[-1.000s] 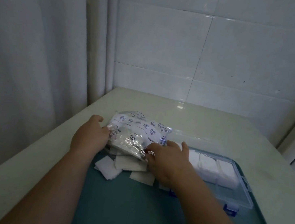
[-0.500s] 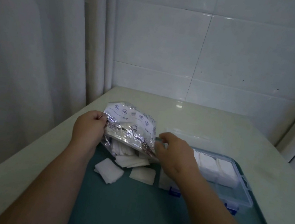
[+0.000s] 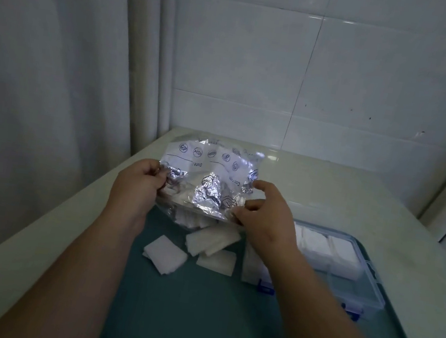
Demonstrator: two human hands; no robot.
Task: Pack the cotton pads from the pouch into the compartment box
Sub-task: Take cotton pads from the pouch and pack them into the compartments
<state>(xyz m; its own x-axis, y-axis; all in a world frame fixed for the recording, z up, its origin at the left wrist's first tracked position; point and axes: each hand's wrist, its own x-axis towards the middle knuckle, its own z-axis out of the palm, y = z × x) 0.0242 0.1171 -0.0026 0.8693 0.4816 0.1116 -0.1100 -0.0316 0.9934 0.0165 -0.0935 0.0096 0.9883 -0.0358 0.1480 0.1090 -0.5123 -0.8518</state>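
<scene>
Tiled wall (image 3: 344,71) behind, pale desk (image 3: 342,191) set into the corner, teal mat (image 3: 195,314) laid on it.

**Grips.** Your left grip (image 3: 136,182) is clenched on the left edge of the foil pouch (image 3: 210,167). Your right grip (image 3: 263,217) pinches its lower right edge between thumb and fingers. The pouch hangs between the two grips, lifted off the mat, crumpled side down.

**Task items.** Cotton pads (image 3: 212,239) lie loose on the mat directly below the grips, as a small stack and single squares nearer you. More white shows bunched under the pouch; I cannot tell whether those pads are in or out of it. The compartment box (image 3: 368,289) sits to the right of your right grip and nearer you. Your right forearm crosses its left end. Its far compartments hold pads, and the near one looks unfilled.

**Assessment.** Packing looks partly done. You appear to be at the emptying step.

**Risks.**
- Shake the pouch with both grips this high and the light pads may scatter past the mat onto the bare desk.
- The foil is slick and creased, so a two-edge pinch could slip and drop the pouch onto the stack below.
- Your right forearm lies close over the box, and a sideways sweep could shove it or disturb the filled compartments.
- Pads caught in the folds may be missed, so check inside before setting the pouch aside.
</scene>
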